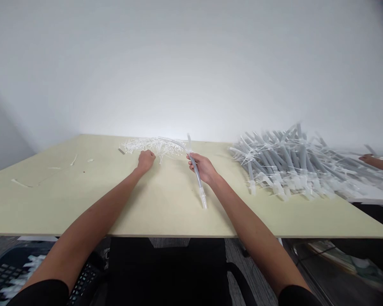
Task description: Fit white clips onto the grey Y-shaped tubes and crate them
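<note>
Near the middle of the pale yellow-green tabletop (67, 204), I see my left hand (146, 160) curled into a loose fist, resting on the surface with nothing showing in it. My right hand (204, 168), just beside it, has its fingers closed around a long grey flexible plastic tube (198, 180). The tube tilts across the table, with a translucent white plastic fitting (203, 199) at its near end and its far end rising above my fingers.

Just beyond my left fist lies a loose tangle of thin white plastic strips (151, 146), almost touching my knuckles. A small grey piece (121, 151) sits at the tangle's left edge. Farther left, a few stray white plastic scraps (73, 160) lie apart on the table.

To the right, well clear of my hand, rises a large heap of grey tubes with white fittings (290, 163), most of the fittings facing me. The heap spreads onto a white board (370, 196) at the table's right end. Over that board, another person's hand (367, 158) reaches in from the far right.

Below the near table edge, a black keyboard (83, 280) sits at left, with white plastic pieces (32, 265) beside it, and a black chair (166, 272) sits in the middle.
</note>
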Available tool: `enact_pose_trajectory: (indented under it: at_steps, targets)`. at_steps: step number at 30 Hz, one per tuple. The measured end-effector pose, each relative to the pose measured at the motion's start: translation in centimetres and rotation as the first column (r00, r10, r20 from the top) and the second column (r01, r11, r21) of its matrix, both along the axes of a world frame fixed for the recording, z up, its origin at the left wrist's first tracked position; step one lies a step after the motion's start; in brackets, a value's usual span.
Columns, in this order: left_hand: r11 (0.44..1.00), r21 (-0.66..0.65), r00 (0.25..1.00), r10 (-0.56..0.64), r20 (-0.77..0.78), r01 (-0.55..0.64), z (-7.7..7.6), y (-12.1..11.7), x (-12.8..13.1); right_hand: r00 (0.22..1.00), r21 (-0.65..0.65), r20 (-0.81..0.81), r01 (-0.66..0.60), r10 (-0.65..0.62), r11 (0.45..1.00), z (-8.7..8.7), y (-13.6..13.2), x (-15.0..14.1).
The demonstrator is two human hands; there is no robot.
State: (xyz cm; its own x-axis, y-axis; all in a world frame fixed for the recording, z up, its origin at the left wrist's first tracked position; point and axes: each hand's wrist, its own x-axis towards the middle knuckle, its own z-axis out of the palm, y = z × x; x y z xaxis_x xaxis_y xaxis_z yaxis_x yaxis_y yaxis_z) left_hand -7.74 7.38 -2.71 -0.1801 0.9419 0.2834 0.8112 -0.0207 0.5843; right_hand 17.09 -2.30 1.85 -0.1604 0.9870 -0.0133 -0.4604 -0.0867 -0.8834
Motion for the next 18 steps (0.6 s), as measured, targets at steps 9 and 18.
enact_pose_trajectory:
  at_steps: [9,18]
  targets:
    - [0.829,0.136,0.474,-0.436,0.765,0.542,2.1,-4.3,6.4,0.999,0.092,-0.033,-0.037,0.040,0.995,0.3,-0.2,-0.3]
    - [0.716,0.163,0.352,-0.512,0.783,0.679,2.4,-6.2,8.1,0.998,0.075,0.036,-0.046,0.043,0.996,0.4,-0.3,-0.3]
